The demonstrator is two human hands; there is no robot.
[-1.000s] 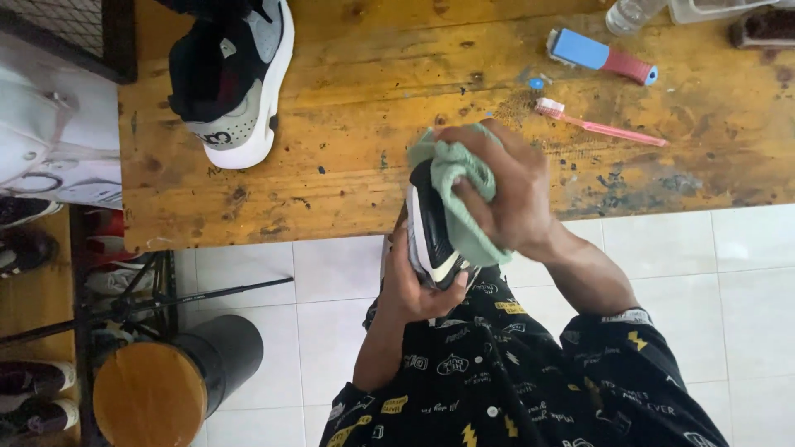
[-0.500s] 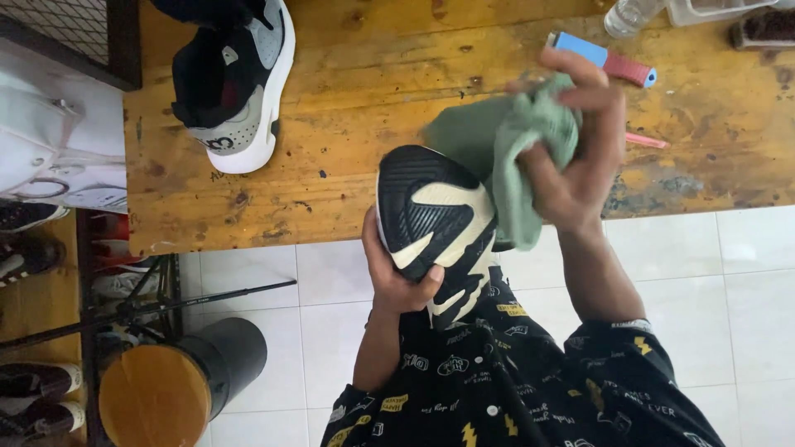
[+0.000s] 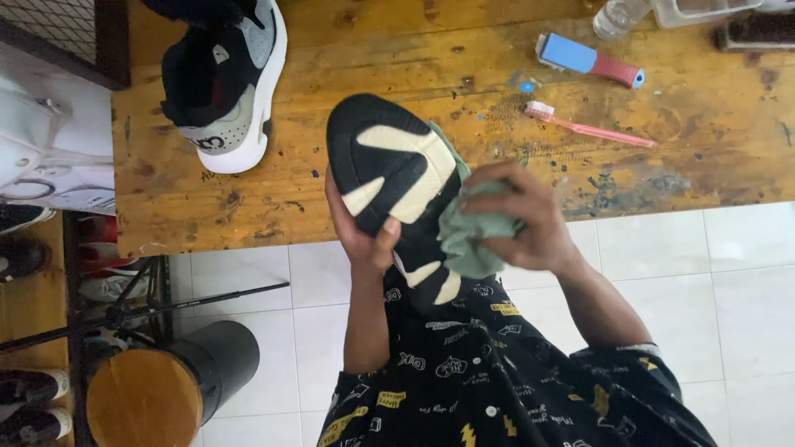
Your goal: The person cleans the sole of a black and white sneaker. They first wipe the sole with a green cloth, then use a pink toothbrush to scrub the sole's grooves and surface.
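The black sneaker with a cream-patterned rubber sole (image 3: 396, 178) is being held in the air over the near edge of the worn wooden table (image 3: 687, 157), its sole turned up toward the camera. Its long axis is running on a diagonal, one end pointing up and left over the tabletop, the other end pointing down and right toward the person's patterned black shirt (image 3: 489, 381).

The left hand (image 3: 364, 236) is gripping the sneaker from its left side, fingers curled underneath and the thumb pressing on the sole's edge. The right hand (image 3: 522, 219) is closed around a crumpled pale green cloth (image 3: 468, 236), pressing it against the right side of the sneaker.

Farther out on the table, a pink plastic toothbrush (image 3: 592, 126) is lying flat, and beyond it a blue brush with a red handle (image 3: 588, 60). At the far edge, a clear plastic bottle (image 3: 617, 16) is standing beside a clear plastic tub (image 3: 704, 10); what either 1 is holding cannot be told. A 2nd black, grey and white sneaker (image 3: 224, 79) is resting upright at the table's left end, well apart from the hands.

Below the table on the white tiled floor (image 3: 745, 281), a black cylindrical stool with a round wooden top (image 3: 153, 393) is standing to the left of the person.
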